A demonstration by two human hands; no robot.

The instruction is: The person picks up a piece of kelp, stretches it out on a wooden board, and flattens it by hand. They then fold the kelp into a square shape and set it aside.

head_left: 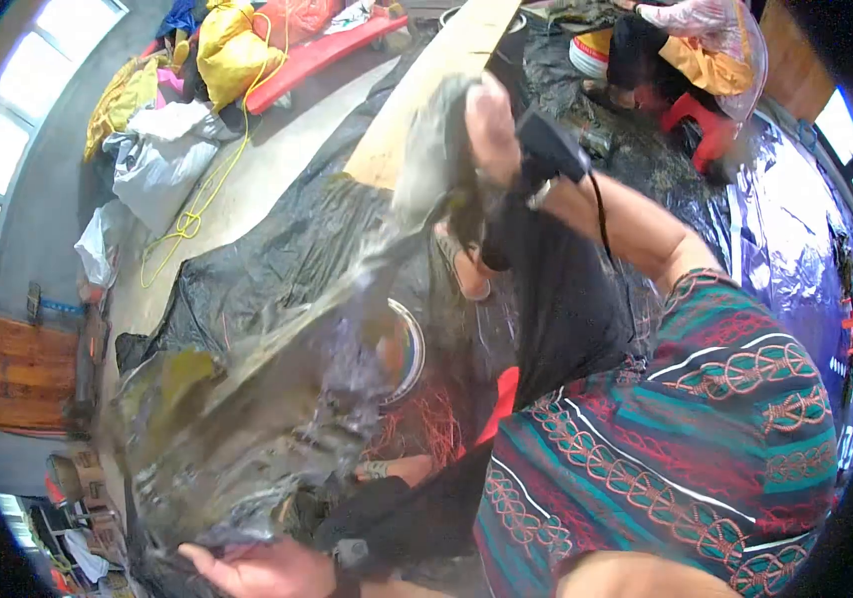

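Observation:
A broad, wet, glossy brown-green sheet (pixel 247 429), like a kelp frond, stretches between my hands and is smeared by motion. My right hand (pixel 491 130) is raised, its fingers closed round the sheet's pale upper end. Low down, my left hand (pixel 272 570) is at the sheet's bottom edge, one finger stretched along it and the others mostly hidden. Behind the sheet a round tub (pixel 412 349) shows in part, with a tangle of red strings (pixel 422 424) below it. My feet stand on either side of the tub.
Black plastic sheeting (pixel 277 259) covers the floor. A long wooden board (pixel 446 70) slopes away beyond my right hand. At the top right a person (pixel 691 60) sits by a white bucket (pixel 591 52). Sacks (pixel 162 154), yellow rope (pixel 187 221) and a red cart (pixel 322 62) are upper left.

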